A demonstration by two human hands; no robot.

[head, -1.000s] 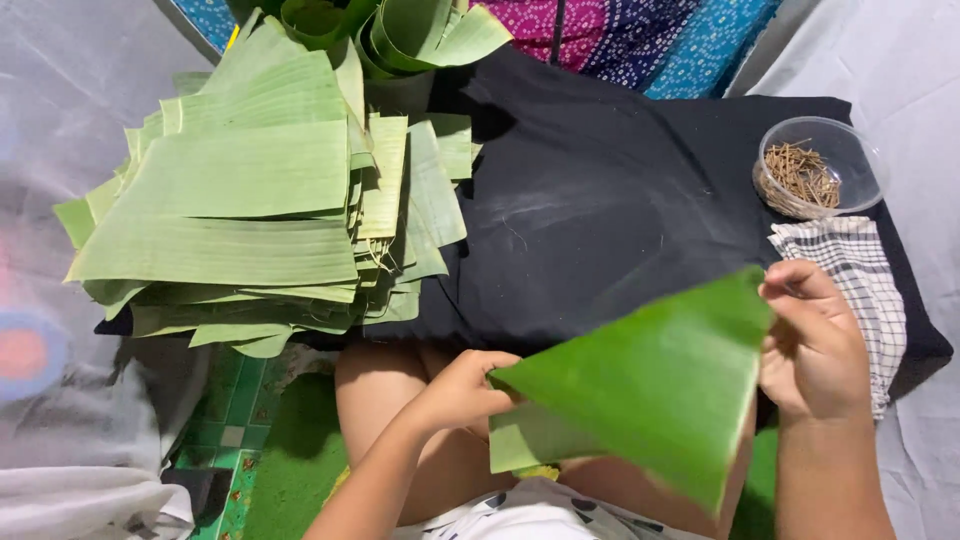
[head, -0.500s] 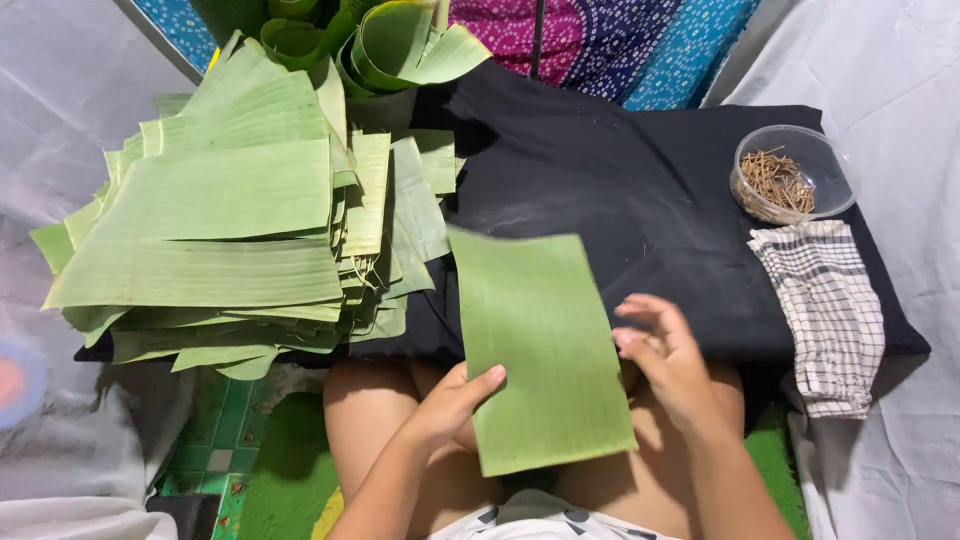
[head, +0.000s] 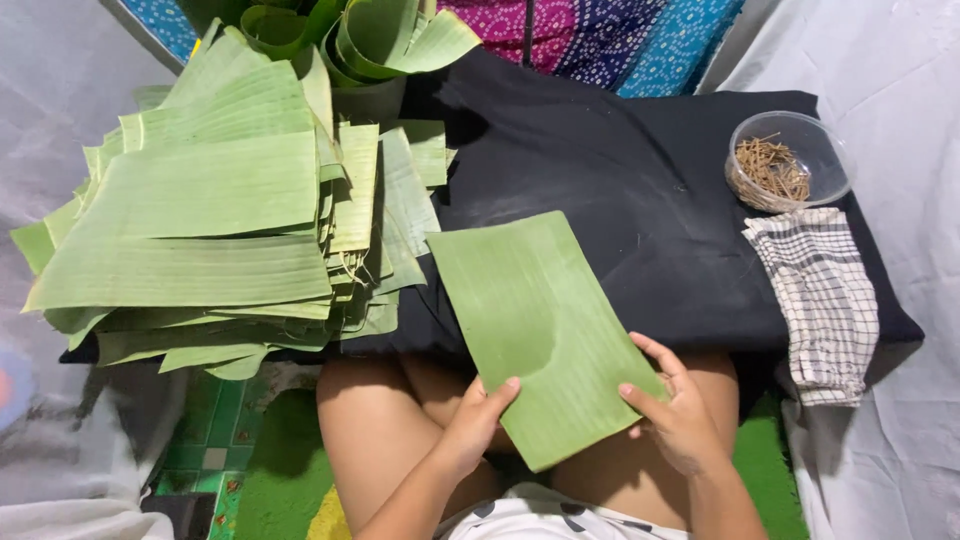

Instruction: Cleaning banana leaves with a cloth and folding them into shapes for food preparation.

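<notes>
Since a moment ago, the rectangular leaf piece [head: 535, 325] has settled flat, its far end on the black cloth [head: 640, 190] and its near end over my lap; before that I had it lifted and folded between my hands. Now my left hand [head: 470, 425] rests its fingers on the near left edge of the leaf, thumb tucked beneath, a light pinch rather than a firm clamp. My right hand [head: 680, 415] presses its spread fingers on the near right edge, open and flat, not closed around anything. To my left, the big stack of cut banana leaves [head: 210, 230] lies fanned out over the cloth's edge, just beside the piece I hold. Rolled leaves [head: 385, 35] sit at the far end of that stack. On the far right of the cloth stands a clear bowl of small sticks [head: 785, 160], and a checked towel [head: 820, 295] lies just below it, hanging over the cloth's right corner
</notes>
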